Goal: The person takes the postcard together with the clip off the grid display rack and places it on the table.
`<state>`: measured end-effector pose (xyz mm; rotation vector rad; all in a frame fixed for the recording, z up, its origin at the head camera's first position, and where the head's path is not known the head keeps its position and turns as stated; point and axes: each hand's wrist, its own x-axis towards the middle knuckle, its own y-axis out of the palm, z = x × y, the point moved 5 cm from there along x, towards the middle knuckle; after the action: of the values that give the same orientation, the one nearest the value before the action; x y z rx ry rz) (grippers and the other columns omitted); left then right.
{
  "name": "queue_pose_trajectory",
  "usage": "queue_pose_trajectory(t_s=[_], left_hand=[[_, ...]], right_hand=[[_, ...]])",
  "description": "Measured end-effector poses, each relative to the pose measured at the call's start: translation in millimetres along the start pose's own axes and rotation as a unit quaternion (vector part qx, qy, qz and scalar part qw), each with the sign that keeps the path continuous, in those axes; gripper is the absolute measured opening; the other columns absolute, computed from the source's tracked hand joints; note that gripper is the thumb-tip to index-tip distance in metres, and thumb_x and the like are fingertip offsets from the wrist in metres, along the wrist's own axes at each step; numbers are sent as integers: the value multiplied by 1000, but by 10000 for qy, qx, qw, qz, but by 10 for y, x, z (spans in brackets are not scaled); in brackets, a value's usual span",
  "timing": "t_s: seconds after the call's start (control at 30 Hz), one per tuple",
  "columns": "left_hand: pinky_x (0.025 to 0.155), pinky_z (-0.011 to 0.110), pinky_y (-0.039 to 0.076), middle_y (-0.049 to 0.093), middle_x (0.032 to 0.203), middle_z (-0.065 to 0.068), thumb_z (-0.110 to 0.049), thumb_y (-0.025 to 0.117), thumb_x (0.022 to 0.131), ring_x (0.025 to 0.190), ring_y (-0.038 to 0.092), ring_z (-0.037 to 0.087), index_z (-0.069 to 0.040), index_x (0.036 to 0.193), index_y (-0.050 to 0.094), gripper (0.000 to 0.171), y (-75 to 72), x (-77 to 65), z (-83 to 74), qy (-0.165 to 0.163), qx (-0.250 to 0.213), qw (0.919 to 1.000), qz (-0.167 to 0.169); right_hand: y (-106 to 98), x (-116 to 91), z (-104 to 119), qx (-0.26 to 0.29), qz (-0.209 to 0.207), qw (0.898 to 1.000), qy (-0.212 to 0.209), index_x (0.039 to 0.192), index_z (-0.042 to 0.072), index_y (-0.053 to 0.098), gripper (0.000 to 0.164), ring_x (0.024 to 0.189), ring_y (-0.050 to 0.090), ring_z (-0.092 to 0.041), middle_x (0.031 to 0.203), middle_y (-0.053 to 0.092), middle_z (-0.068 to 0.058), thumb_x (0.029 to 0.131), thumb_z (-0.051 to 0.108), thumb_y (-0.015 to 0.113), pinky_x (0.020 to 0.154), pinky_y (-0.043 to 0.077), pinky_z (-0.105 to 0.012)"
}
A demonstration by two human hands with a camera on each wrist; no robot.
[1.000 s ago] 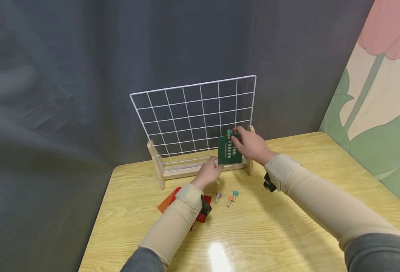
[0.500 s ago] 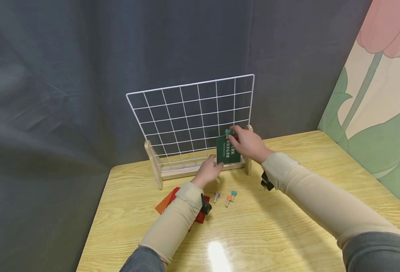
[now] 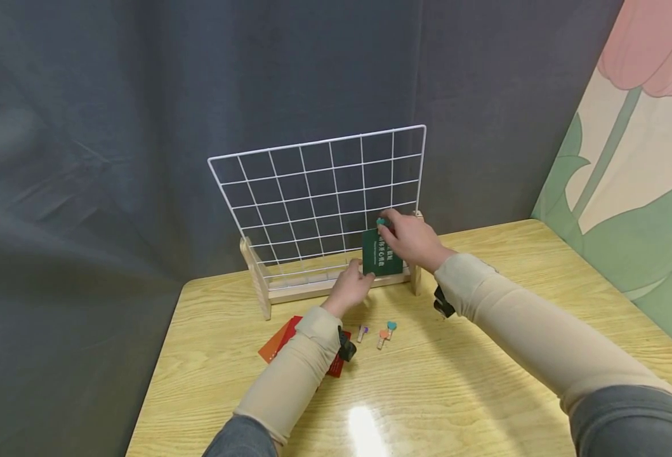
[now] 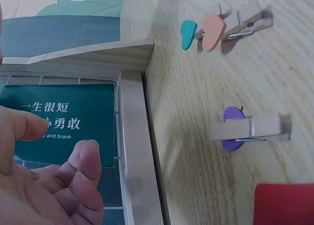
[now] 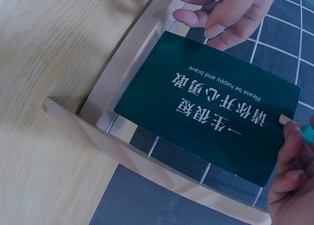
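A dark green card [image 5: 211,112] with white lettering stands against the lower right of a white wire grid [image 3: 315,143]. At its top edge, my right hand [image 3: 418,240] pinches a wooden clothespin [image 5: 284,120] with a teal heart on it; fingers partly cover the clothespin. My left hand [image 3: 349,289] is by the card's lower left edge, thumb and fingers apart with a gap between them in the left wrist view. On the table lie a purple-heart clothespin [image 4: 234,129], an orange-heart clothespin [image 4: 214,33] and a teal-heart clothespin [image 4: 188,34].
The grid stands in a wooden base [image 3: 296,293] with side posts. Red cards [image 3: 336,365] and an orange card [image 3: 273,343] lie under the left forearm, partly hidden. A dark curtain [image 3: 313,63] hangs behind the table, and a flower-painted panel [image 3: 644,165] is at right.
The head view has shifted slightly, moving the scene a little left. My right fingers have closed further over the teal-heart clothespin at the card's top. The left hand stays by the card's edge.
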<state>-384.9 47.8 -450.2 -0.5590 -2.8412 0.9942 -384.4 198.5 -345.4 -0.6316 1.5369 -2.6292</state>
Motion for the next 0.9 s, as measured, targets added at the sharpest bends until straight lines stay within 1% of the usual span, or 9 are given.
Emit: queue_pose_trajectory(t_s=[0.07,0.17,0.2,0.23,0.33,0.43,0.53,0.7,0.9], left_hand=[[67,35,51,67,107,11,-28,47,110,74,63,18,3,155,32,57,-6,-3,-2,-3,-20,10000,-24],[57,32,44,63,89,6,-28,47,110,59,53,15,1,155,33,55,-5,7,4,-24,-75,9999,-82],[55,32,42,60,83,4,-27,47,110,56,49,14,0,156,33,55,-3,10,6,-32,-88,9999,-104],[56,31,41,58,82,3,-27,46,110,56,47,13,0,155,34,53,-6,9,5,-24,-78,9999,-146],[57,31,42,58,80,3,-25,45,111,57,47,13,-3,152,41,47,-6,10,6,33,-52,9996,-258],[60,31,44,60,85,3,-23,45,111,62,52,14,-4,146,49,40,-28,-7,-1,125,-45,9992,-380],[57,30,44,58,82,4,-20,45,111,60,52,14,-4,140,55,34,-48,-21,-4,204,-157,9985,-483],[57,30,42,60,83,5,-15,44,111,63,52,15,-3,129,59,27,-68,-35,-21,280,-201,9972,-661],[59,29,41,61,83,5,-13,44,110,65,52,15,-3,121,61,22,-77,-42,-30,300,-148,9968,-732]], right_hand=[[-7,4,15,-16,-21,10000,-14,136,-1,56,36,74,70,-27,95,73,-17,109,22,52,65,56,-48],[-8,14,32,-27,-13,10000,-1,135,-2,56,35,64,64,-23,86,70,-12,109,21,52,59,52,-44],[-9,15,39,-17,2,10000,28,135,-2,56,35,60,61,-22,82,69,-11,109,21,51,56,50,-43],[-6,17,43,-7,18,10000,64,135,-2,56,35,58,60,-21,81,68,-10,109,21,51,55,49,-42],[3,13,54,-9,59,9999,145,135,-1,57,35,58,58,-21,81,67,-10,110,23,49,55,48,-41],[2,8,64,-21,85,9999,149,134,-2,57,35,59,58,-21,81,67,-10,111,23,48,56,48,-42],[-3,11,70,-48,108,9999,108,134,-2,56,35,57,56,-21,78,65,-9,111,23,47,55,46,-41],[-7,10,76,-77,128,9998,111,133,-2,56,35,56,56,-22,75,64,-8,111,23,47,56,46,-42],[-14,-7,85,-63,134,9998,92,131,-2,56,32,56,55,-22,75,63,-9,111,22,46,56,46,-42]])
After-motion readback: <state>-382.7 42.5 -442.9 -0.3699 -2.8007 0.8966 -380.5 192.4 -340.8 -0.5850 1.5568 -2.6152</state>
